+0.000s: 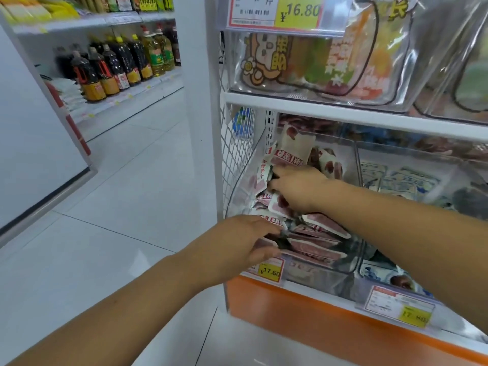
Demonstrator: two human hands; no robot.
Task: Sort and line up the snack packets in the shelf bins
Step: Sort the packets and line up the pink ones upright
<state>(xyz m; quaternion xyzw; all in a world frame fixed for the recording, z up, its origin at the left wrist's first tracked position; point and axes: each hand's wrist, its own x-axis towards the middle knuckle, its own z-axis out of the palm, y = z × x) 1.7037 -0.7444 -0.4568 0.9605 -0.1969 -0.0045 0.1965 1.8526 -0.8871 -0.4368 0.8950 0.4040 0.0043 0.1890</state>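
Reaching with both hands into a clear bin [322,276] of red-and-white snack packets [317,244] on a shop shelf.

The snack packets lie heaped, a few upright, in the leftmost bin of the lower shelf. The right grip [298,188] is wide, fingers stretched against the upright packets at the back. The left grip [245,241] curls round a packet at the bin's front edge, just above a yellow price tag [269,272]. Blue-and-white packets [401,183] fill the neighbouring bin; oil bottles [118,67] stand across the aisle.
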